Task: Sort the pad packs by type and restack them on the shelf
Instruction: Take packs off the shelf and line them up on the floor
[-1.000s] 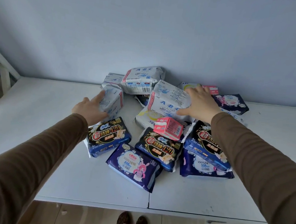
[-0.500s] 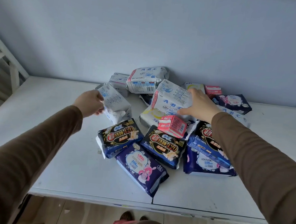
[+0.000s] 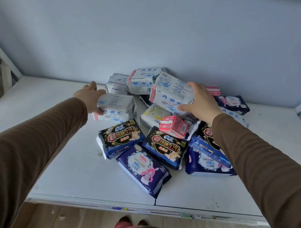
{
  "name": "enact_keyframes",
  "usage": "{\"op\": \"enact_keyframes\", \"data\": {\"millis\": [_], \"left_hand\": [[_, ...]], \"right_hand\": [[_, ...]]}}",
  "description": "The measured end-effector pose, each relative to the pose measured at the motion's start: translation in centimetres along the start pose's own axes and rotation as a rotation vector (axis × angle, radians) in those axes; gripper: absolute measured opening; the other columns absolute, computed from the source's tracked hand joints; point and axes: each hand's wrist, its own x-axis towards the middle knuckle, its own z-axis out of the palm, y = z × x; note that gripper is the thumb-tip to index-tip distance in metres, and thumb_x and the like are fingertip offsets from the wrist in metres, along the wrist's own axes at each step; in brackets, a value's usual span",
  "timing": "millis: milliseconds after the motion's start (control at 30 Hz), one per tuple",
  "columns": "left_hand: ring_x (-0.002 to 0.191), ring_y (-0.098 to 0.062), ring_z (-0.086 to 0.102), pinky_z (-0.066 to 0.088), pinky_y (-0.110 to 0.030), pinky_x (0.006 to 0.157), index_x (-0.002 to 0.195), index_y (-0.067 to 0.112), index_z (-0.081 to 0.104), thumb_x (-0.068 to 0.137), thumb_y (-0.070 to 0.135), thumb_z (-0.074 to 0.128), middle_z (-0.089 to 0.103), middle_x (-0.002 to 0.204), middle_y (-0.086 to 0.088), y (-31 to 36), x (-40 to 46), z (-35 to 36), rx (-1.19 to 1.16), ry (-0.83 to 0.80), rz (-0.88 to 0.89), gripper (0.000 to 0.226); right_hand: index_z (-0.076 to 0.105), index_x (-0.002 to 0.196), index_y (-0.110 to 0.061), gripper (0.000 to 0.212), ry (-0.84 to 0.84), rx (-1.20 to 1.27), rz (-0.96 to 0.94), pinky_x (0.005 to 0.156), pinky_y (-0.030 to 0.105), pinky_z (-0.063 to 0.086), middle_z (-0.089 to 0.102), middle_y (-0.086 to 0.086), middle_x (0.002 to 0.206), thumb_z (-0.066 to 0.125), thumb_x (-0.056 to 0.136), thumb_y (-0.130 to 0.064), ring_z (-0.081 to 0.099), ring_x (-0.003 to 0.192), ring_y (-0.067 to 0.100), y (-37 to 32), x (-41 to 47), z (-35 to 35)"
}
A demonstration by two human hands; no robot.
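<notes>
A heap of pad packs lies on the white shelf (image 3: 35, 121). My left hand (image 3: 89, 97) grips a white ABC pack (image 3: 116, 108) by its left end, at the heap's left side. My right hand (image 3: 201, 102) grips a second white ABC pack (image 3: 170, 94) by its right end, raised above the heap. Two more white ABC packs (image 3: 140, 79) lie behind against the wall. In front lie two dark "420" packs (image 3: 120, 138), a purple pack with a cartoon figure (image 3: 143, 170) and a small pink pack (image 3: 174, 126).
More dark blue packs (image 3: 208, 160) lie under my right forearm, and one (image 3: 231, 103) sits at the back right. A blue-grey wall closes the back. White frame bars (image 3: 2, 62) stand at the left. The shelf's front edge (image 3: 137, 209) is near my feet.
My left hand has turned its white pack face up and set it lower, left of the heap. My right hand has lifted the other white ABC pack up off the heap.
</notes>
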Motion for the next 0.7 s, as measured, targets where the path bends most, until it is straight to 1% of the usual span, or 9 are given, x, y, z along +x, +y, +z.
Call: {"op": "enact_keyframes", "data": {"millis": [67,100,133,200,267,367,433,567,700], "left_hand": [[0.12,-0.028,0.039,0.038,-0.044,0.101,0.137,0.028,0.044,0.056,0.058,0.085,0.041,0.129,-0.006,-0.1,-0.5,0.5,0.073,0.056,-0.007,0.095],[0.121,-0.028,0.04,0.037,-0.044,0.102,0.133,0.025,0.045,0.056,0.056,0.086,0.044,0.131,-0.006,-0.1,-0.8,0.9,0.048,0.068,-0.003,0.093],[0.116,-0.027,0.044,0.039,-0.044,0.101,0.127,0.023,0.046,0.057,0.051,0.087,0.049,0.129,-0.006,-0.1,-1.1,1.2,-0.031,0.068,-0.004,0.087],[0.1,-0.026,0.05,0.048,-0.045,0.089,0.114,0.02,0.047,0.059,0.042,0.089,0.057,0.113,-0.005,-0.3,-1.9,1.4,-0.256,0.07,-0.034,0.073],[0.095,-0.026,0.048,0.049,-0.045,0.081,0.109,0.018,0.047,0.059,0.039,0.09,0.056,0.105,-0.005,-0.9,-2.8,1.2,-0.376,0.151,-0.05,0.069],[0.097,-0.028,0.046,0.045,-0.041,0.08,0.111,0.015,0.047,0.059,0.04,0.09,0.052,0.105,-0.006,-2.4,-4.7,0.1,-0.438,0.307,-0.056,0.073],[0.098,-0.028,0.047,0.043,-0.04,0.081,0.113,0.015,0.047,0.059,0.039,0.091,0.052,0.107,-0.007,-3.7,-6.4,-0.7,-0.464,0.366,-0.049,0.074],[0.097,-0.023,0.044,0.041,-0.038,0.08,0.115,0.017,0.046,0.059,0.039,0.09,0.05,0.108,-0.004,-6.9,-11.6,-1.1,-0.492,0.435,-0.016,0.074],[0.107,-0.031,0.047,0.044,-0.043,0.091,0.118,0.013,0.047,0.059,0.034,0.091,0.051,0.116,-0.01,-9.6,-18.9,-0.7,-0.55,0.424,0.005,0.077]], "right_hand": [[0.034,0.146,-0.017,0.09,0.024,-0.009,-0.026,0.101,0.04,0.041,0.043,0.01,0.14,0.084,0.074,-0.036,0.046,0.126,0.028,-0.5,-0.2,-0.5],[0.034,0.146,-0.017,0.089,0.036,-0.014,-0.04,0.1,0.04,0.041,0.043,0.011,0.139,0.084,0.074,-0.036,0.046,0.125,0.029,-0.9,-0.4,-0.8],[0.034,0.146,-0.017,0.089,0.046,-0.019,-0.056,0.101,0.041,0.041,0.043,0.011,0.139,0.084,0.074,-0.036,0.046,0.125,0.029,-1.3,-0.7,-1.0],[0.034,0.146,-0.018,0.09,0.065,-0.024,-0.088,0.102,0.041,0.041,0.044,0.011,0.139,0.084,0.074,-0.036,0.045,0.126,0.028,-2.2,-1.5,-1.3],[0.035,0.146,-0.019,0.09,0.085,-0.018,-0.11,0.102,0.04,0.041,0.044,0.009,0.138,0.085,0.073,-0.037,0.046,0.125,0.026,-3.3,-2.6,-1.5],[0.035,0.145,-0.021,0.091,0.101,-0.002,-0.122,0.099,0.036,0.04,0.045,0.007,0.137,0.085,0.071,-0.041,0.047,0.123,0.023,-5.3,-4.7,-1.6],[0.035,0.145,-0.023,0.091,0.098,0.002,-0.124,0.094,0.032,0.038,0.044,0.006,0.137,0.084,0.071,-0.042,0.046,0.124,0.022,-6.9,-6.6,-1.4],[0.033,0.147,-0.025,0.094,0.075,-0.002,-0.122,0.094,0.029,0.032,0.042,0.003,0.142,0.085,0.07,-0.043,0.042,0.128,0.019,-10.3,-11.9,0.2],[0.034,0.146,-0.027,0.093,0.057,0.049,-0.11,0.099,0.03,0.033,0.042,0.002,0.144,0.085,0.07,-0.045,0.039,0.132,0.019,-13.8,-18.5,2.8]]}}
